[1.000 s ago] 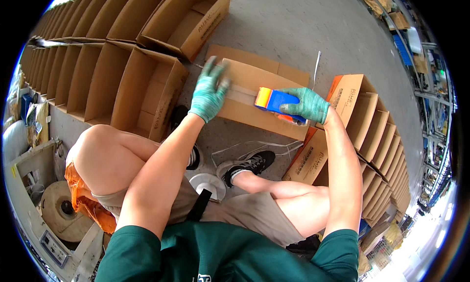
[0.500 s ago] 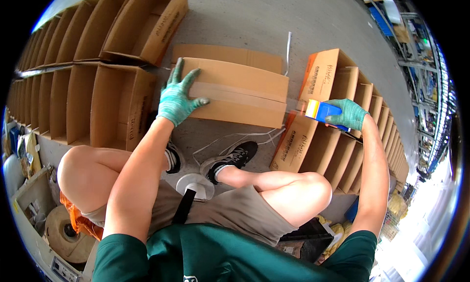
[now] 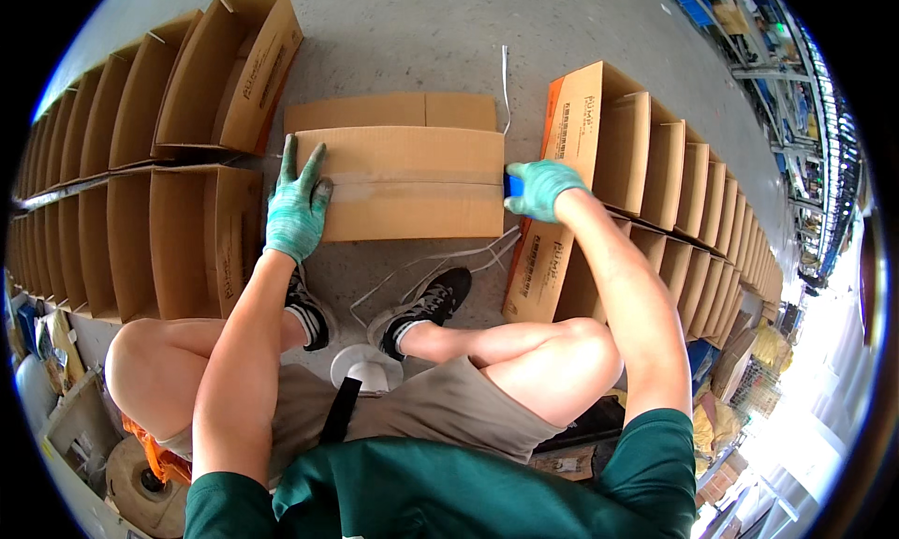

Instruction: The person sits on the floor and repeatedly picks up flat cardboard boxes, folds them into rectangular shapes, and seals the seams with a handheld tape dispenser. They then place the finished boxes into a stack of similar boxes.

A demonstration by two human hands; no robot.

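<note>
A brown cardboard box [image 3: 412, 214] lies in front of me, its top closed, with a strip of clear tape [image 3: 412, 177] along the seam. My left hand [image 3: 298, 206], in a green glove, rests on the box's left end with fingers spread. At the right end, my gloved right hand [image 3: 548, 191] is closed around a blue tape dispenser [image 3: 513, 185], mostly hidden by the glove. The dispenser is against the box's right edge, level with the seam.
Open cardboard boxes [image 3: 225, 80] stand in rows on the left, and more boxes [image 3: 623, 146] on the right. A flat cardboard piece [image 3: 375, 110] lies behind the taped box. White straps [image 3: 468, 253] lie by my shoes [image 3: 440, 300]. Shelving [image 3: 782, 118] stands at far right.
My right hand has brought the tape dispenser left and slightly up to the box's right end. The clear tape now reaches that edge. My left hand stays on the box.
</note>
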